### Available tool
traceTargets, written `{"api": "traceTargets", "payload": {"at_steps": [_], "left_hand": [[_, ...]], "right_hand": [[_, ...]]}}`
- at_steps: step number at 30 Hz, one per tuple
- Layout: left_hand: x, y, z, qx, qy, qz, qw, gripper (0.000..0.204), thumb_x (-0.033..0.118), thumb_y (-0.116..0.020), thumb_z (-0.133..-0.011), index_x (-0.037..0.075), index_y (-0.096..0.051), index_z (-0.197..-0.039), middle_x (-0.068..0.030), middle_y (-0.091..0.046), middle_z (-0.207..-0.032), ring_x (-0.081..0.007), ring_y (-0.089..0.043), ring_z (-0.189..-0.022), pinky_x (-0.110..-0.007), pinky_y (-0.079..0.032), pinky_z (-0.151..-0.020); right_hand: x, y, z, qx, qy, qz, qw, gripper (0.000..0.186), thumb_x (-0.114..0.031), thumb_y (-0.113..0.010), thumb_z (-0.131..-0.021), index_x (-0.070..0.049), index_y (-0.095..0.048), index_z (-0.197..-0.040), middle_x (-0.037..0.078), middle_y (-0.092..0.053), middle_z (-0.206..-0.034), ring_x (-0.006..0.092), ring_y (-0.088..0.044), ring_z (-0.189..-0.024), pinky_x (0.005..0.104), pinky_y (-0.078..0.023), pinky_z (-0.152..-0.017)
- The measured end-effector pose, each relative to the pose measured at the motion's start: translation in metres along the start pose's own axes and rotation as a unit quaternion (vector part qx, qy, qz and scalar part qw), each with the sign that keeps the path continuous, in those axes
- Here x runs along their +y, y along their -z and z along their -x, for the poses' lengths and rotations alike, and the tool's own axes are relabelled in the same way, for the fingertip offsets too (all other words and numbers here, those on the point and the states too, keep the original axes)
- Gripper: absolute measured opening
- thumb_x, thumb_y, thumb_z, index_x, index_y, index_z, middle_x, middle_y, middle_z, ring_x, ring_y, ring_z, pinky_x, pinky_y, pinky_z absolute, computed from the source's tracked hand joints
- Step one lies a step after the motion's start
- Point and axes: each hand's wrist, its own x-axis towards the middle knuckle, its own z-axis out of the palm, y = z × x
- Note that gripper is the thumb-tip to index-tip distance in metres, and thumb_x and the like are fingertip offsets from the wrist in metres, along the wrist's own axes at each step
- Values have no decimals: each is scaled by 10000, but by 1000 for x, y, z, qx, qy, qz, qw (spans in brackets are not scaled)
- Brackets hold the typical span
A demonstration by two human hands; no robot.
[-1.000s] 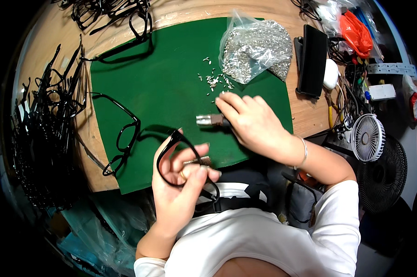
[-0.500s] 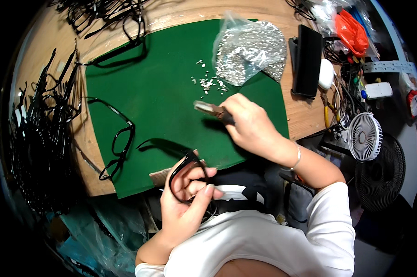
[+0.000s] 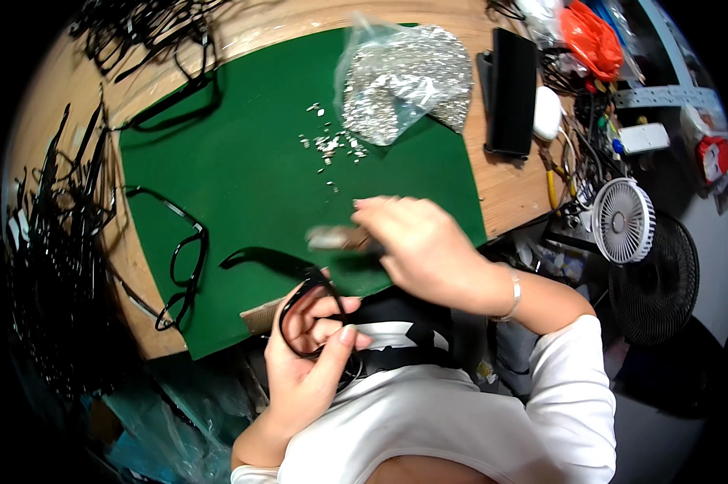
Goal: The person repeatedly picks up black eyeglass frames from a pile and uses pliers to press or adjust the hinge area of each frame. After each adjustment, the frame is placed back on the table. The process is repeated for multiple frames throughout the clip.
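My left hand (image 3: 303,367) is closed round the rim of a black eyeglass frame (image 3: 309,276) near the mat's front edge. One temple of the frame stretches left over the green mat (image 3: 235,169). My right hand (image 3: 428,246) is shut on pliers (image 3: 344,238), blurred by motion, whose metal jaws point left above the mat. The jaws are beyond the held frame and apart from it. Farther off lies a scatter of small silvery metal pieces (image 3: 330,145). Beside them is a clear plastic bag (image 3: 404,81) full of similar pieces.
Another black eyeglass frame (image 3: 201,235) lies at the mat's left side. Heaps of black frames (image 3: 66,282) fill the left edge, with more at the far left. On the right are a black phone-like slab (image 3: 512,93), cables and a white fan (image 3: 622,220). A brown strip (image 3: 259,318) sits at the mat's front edge.
My right hand has brought the pliers toward me, nearer the held frame. My left hand keeps its hold on the frame. The whole view has shifted a little.
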Motion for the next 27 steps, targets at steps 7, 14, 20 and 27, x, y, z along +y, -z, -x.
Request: {"api": "traceTargets", "payload": {"at_steps": [7,14,20,27], "left_hand": [[2,15,0,-12,-27,33,999,450,-85,-483,-811,-17,-321,-1226,-195,-509,-1082,-173,-610,-774,-262,-504,-700],[-2,14,4,-9,-20,26,999,492,-95,-487,-803,-8,-292,-1247,-195,-504,-1079,-180,-609,-804,-271,-505,-730],[1,13,4,16,-21,30,999,540,-92,-490,-803,5,-246,-1275,-204,-509,-1068,-188,-610,-806,-273,-501,-734],[-7,14,8,22,-36,-5,999,540,-98,-489,-804,0,-250,-1278,-212,-493,-1097,-168,-606,-803,-264,-497,-730]], "right_hand": [[28,-2,-21,-19,-144,-69,987,152,5,-575,-702,12,-533,-848,168,-543,-762,345,-542,-699,373,-434,-617],[20,-8,-20,-26,-69,-11,997,223,-29,-614,-651,-11,-498,-841,132,-508,-762,314,-536,-731,398,-434,-645],[18,-14,-19,-23,-31,57,998,170,-43,-598,-668,-11,-488,-794,119,-507,-747,291,-537,-722,374,-421,-625],[-16,19,-22,-95,-186,-249,946,179,-149,-597,-768,15,-531,-795,166,-538,-729,309,-554,-669,369,-428,-592]]}}
